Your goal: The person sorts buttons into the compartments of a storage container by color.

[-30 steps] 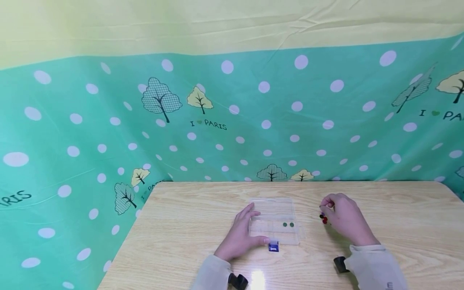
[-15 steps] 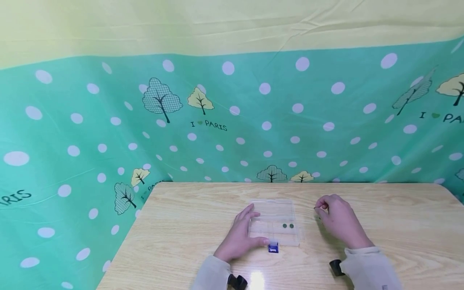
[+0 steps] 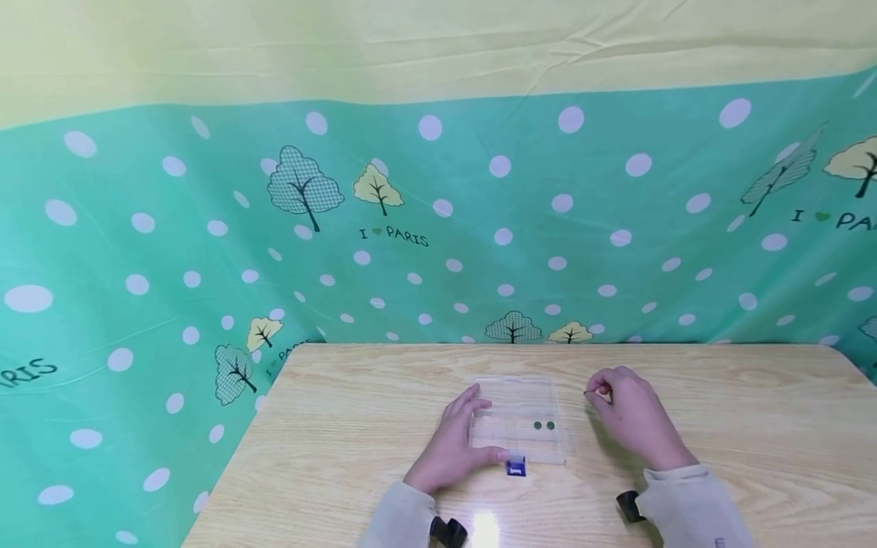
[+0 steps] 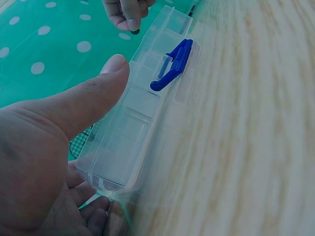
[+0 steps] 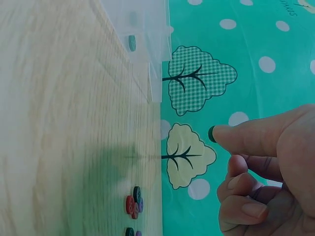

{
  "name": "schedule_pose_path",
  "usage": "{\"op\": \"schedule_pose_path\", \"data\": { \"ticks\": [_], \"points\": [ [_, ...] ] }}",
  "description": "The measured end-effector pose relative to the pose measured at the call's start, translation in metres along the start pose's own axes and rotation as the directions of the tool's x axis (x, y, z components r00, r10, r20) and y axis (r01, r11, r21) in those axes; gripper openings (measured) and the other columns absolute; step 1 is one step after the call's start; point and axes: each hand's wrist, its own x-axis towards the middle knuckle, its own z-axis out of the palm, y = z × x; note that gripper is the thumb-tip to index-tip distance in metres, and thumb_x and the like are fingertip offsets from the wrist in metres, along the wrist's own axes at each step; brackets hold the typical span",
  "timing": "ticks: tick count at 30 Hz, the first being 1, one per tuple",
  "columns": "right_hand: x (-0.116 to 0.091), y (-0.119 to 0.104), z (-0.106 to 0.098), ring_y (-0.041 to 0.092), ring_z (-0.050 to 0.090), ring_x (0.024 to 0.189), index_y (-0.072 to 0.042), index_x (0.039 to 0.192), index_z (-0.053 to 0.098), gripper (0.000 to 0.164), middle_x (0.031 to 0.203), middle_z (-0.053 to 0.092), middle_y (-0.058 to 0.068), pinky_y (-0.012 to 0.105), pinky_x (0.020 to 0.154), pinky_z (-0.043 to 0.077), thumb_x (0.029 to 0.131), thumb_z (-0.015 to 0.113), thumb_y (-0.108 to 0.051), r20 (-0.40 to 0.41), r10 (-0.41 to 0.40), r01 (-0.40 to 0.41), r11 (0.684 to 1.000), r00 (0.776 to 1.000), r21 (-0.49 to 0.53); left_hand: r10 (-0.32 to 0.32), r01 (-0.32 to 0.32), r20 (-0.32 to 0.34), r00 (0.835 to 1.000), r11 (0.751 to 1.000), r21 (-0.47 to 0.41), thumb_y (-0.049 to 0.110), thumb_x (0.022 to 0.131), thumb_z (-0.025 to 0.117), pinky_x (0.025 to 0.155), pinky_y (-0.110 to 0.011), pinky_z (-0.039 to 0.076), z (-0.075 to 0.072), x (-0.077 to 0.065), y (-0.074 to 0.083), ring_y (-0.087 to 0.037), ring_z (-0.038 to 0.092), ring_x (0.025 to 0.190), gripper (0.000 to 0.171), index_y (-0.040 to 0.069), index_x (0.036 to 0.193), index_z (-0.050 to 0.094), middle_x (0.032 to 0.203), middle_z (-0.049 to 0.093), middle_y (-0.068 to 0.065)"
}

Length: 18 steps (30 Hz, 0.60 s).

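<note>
Head view: the right hand (image 3: 633, 417), nearer the right edge, pinches a green button (image 5: 212, 133) right of and apart from the clear box (image 3: 514, 415), whose left side the left hand (image 3: 454, 450) grips.

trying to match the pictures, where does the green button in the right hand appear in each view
Right wrist: green button, right of centre at the right hand's fingertips.
Head: dark speck, right of and below centre.
Left wrist: near the top, left of centre.
Shared landmark: the clear plastic box.

Green discs (image 3: 537, 425) in clear box (image 3: 514, 392)
</note>
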Motion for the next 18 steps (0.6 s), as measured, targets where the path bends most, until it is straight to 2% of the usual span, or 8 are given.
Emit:
{"op": "schedule_pose_path", "data": {
  "ticks": [11, 18],
  "points": [
    [-0.0014, -0.0069, 0.0068, 0.019, 0.052, 0.075, -0.003, 0.087, 0.068, 0.003, 0.085, 0.060, 0.005, 0.037, 0.067, 0.049, 0.089, 0.071, -0.003, -0.005, -0.021, 0.021, 1.000, 1.000, 0.001, -0.003, 0.003, -0.008, 1.000, 1.000, 0.007, 0.047, 0.073, 0.085, 0.117, -0.061, 0.025, 0.0001, -0.0010, 0.0014, -0.032, 0.019, 0.151, 0.085, 0.012, 0.143, 0.051, 0.167, 0.020, -0.002],
    [-0.0024, -0.0088, 0.0082, 0.019, 0.051, 0.075, -0.006, 0.086, 0.067, 0.006, 0.085, 0.058, 0.004, 0.037, 0.067, 0.048, 0.088, 0.071, -0.002, -0.009, -0.025, 0.025, 1.000, 1.000, -0.006, 0.008, -0.008, -0.007, 1.000, 1.000, 0.001, 0.046, 0.075, 0.085, 0.117, -0.062, 0.024, 0.0003, -0.0013, 0.0013, -0.033, 0.019, 0.151, 0.084, 0.012, 0.143, 0.051, 0.166, 0.020, -0.003]
  ]
}}
